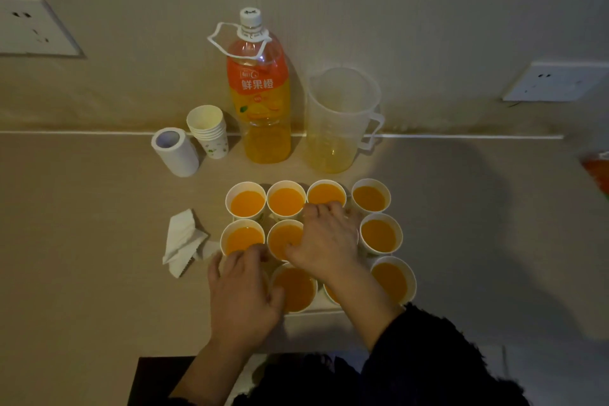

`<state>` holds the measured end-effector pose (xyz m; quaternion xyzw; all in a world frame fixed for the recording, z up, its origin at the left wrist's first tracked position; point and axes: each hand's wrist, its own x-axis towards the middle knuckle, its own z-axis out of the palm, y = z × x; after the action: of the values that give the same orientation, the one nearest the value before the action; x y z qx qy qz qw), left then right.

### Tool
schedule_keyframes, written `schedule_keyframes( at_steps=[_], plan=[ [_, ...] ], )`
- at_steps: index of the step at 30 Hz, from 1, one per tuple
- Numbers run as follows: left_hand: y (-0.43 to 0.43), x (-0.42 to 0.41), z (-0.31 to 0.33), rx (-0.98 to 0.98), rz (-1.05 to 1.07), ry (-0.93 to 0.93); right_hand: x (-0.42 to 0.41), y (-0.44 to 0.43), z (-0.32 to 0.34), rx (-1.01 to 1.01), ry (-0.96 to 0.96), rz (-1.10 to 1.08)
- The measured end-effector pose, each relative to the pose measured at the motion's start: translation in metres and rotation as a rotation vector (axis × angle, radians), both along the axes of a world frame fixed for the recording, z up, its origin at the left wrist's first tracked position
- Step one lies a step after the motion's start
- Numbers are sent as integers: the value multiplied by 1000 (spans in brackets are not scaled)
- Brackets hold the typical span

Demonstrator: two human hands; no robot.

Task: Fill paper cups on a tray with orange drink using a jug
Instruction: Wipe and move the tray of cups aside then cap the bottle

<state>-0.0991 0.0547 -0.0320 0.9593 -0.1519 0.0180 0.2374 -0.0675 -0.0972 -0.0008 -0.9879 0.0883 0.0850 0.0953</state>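
Head view: jug (339, 122) upright, handle (374, 132) rightward; left hand (244, 293), right hand (326, 237) over cups (379, 236), grip unclear.

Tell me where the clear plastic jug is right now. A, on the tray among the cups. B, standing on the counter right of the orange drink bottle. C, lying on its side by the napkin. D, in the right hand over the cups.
B: the jug stands upright on the counter just right of the bottle, behind the filled cups, while the left hand and right hand are down at the cups.
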Motion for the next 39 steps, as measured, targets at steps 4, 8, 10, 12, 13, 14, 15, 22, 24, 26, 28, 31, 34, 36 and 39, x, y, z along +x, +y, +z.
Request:
schedule_keyframes(
  at_steps=[4, 8, 10, 12, 13, 14, 15, 22, 24, 26, 28, 31, 34, 36, 39],
  plan=[
    [3, 18, 9, -88, 165, 51, 0, 16, -7, -20, 35, 2],
    [12, 30, 12, -199, 370, 108, 3, 25, -10, -43, 64, -10],
    [17, 34, 13, -240, 454, 127, 5, 27, -12, -57, 78, -7],
    [20, 37, 16, -320, 510, 180, 6, 28, -14, -61, 84, -6],
    [20, 39, 18, -358, 527, 210, 7, 28, -15, -59, 84, -8],
    [20, 40, 20, -384, 536, 235, 7, 29, -16, -55, 82, -12],
    [21, 40, 20, -396, 540, 253, 8, 29, -17, -50, 77, -13],
    [22, 39, 16, -351, 532, 295, 6, 30, -21, -33, 9, -44],
    [22, 39, 15, -314, 530, 296, 6, 32, -22, -69, 13, -40],
    [22, 40, 14, -287, 513, 286, 6, 34, -23, -88, 13, -38],
    [21, 42, 13, -268, 488, 267, 8, 33, -23, -88, 24, -41],
    [17, 47, 13, -239, 482, 250, 7, 30, -21, -79, 45, -34],
    [11, 53, 13, -198, 455, 218, 7, 23, -12, -36, -26, -75],
    [7, 58, 15, -165, 408, 188, 10, 11, -7, -24, -97, -125],
    [-2, 70, 22, -135, 310, 145, 17, -20, -3, 8, -189, -251]
  ],
)
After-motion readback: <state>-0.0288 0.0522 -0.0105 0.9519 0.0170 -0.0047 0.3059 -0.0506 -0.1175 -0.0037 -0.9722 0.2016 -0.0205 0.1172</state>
